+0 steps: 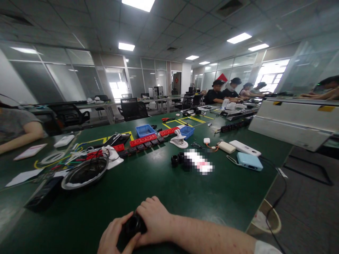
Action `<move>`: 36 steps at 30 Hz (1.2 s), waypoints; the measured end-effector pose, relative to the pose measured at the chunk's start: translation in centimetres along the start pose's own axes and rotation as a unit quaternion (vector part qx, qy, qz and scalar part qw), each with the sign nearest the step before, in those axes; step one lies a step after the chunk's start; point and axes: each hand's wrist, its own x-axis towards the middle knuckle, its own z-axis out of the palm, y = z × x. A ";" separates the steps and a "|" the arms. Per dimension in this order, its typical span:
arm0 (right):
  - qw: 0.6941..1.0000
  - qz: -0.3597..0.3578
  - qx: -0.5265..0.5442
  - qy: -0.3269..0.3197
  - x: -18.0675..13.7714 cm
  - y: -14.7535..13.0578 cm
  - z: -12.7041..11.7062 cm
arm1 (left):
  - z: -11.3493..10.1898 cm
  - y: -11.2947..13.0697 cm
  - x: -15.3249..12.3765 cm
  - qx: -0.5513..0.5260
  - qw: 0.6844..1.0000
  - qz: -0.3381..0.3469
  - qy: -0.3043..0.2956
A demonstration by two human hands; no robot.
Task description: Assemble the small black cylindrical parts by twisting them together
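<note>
Near the table's front edge, both hands hold a black round part with a circular opening facing up. My left hand grips its left side, with the thumb and a finger spread along the rim. My right hand is wrapped over its right side, fingers curled. The lower part of the piece is hidden by the hands. Ahead on the green table stand similar black round parts, beside a blurred white patch.
At left, a metal bowl sits among cables and a black box. Red and black socket strips, blue trays and a white clip lie farther back. Power banks lie at right. Several people sit around.
</note>
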 end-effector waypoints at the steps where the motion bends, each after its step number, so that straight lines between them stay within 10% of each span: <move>1: 1.000 -0.021 0.016 -0.007 0.0 0.4 -0.2 | -0.2 0.1 0.0 -0.011 1.000 0.004 -0.012; 8: 0.985 -0.125 0.090 -0.082 -0.1 2.4 -2.0 | -1.7 1.9 -0.5 -0.076 0.995 0.025 -0.057; 16: 0.999 0.025 -0.029 -0.009 -1.0 -0.9 -0.9 | -1.0 3.9 -1.2 -0.061 0.997 -0.046 0.008; 30: 0.977 -0.071 0.172 -0.102 -1.2 1.2 -2.3 | -3.2 3.7 -1.9 -0.094 0.988 0.053 -0.112; 36: 0.997 0.011 0.049 -0.060 -0.9 -0.4 -1.4 | -2.4 4.3 -1.7 -0.059 0.998 -0.004 -0.032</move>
